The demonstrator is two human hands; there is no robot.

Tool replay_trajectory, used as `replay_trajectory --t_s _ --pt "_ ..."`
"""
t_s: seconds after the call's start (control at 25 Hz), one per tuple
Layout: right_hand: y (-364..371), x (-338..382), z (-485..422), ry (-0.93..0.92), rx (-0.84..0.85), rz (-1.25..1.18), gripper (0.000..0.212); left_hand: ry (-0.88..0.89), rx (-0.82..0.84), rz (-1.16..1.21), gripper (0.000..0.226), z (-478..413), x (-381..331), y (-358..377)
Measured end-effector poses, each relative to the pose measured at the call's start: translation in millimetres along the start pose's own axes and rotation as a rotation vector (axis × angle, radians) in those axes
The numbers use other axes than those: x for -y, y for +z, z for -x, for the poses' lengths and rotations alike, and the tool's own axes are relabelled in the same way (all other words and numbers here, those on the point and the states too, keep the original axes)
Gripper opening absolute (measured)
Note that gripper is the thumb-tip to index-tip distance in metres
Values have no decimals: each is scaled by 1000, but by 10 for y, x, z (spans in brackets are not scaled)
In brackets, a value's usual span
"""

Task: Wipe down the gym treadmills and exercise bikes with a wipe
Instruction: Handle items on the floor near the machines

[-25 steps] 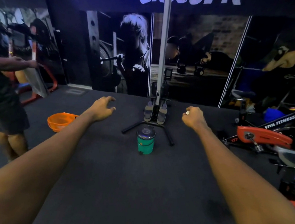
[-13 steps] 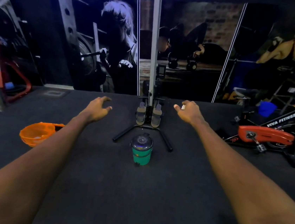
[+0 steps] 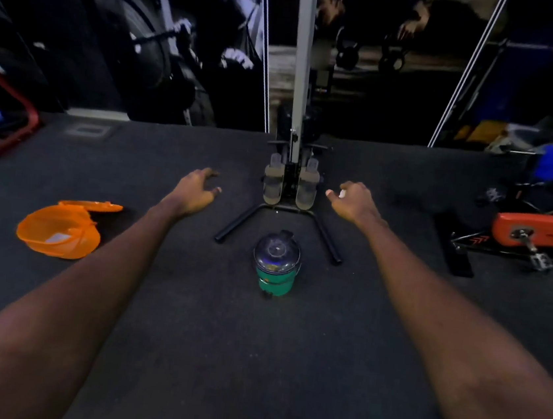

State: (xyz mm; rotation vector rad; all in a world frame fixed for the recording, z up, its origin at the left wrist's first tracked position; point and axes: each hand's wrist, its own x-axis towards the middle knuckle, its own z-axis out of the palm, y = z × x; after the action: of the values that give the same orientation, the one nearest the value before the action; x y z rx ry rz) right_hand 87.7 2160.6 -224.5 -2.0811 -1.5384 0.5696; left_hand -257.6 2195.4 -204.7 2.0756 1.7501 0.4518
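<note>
Exercise bike [image 3: 541,236] far right, upright on floor [image 3: 251,361], cut off by frame edge. Orange-red guard, black frame, metal pedal, white "VIVA" lettering. Small white scrap [image 3: 342,193] pinched in right hand [image 3: 355,202]; too small to identify.

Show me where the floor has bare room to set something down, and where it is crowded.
Bare mat lies between the orange tub and the green canister, and nearer the camera, before the canister. Another patch runs from the canister to the bike's black base bar. Crowded: the machine's splayed legs behind the canister.
</note>
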Motion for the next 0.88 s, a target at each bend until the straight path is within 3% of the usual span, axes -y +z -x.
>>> replay_trajectory --t_s 0.48,0.88 --pt "1904 -689 -1894 337 251 92 45 -209 348 123 44 -2289 885 1841" --pt "3479 -1524 -2740 498 395 18 31 -435 452 82 39 -3362 1912 3710"
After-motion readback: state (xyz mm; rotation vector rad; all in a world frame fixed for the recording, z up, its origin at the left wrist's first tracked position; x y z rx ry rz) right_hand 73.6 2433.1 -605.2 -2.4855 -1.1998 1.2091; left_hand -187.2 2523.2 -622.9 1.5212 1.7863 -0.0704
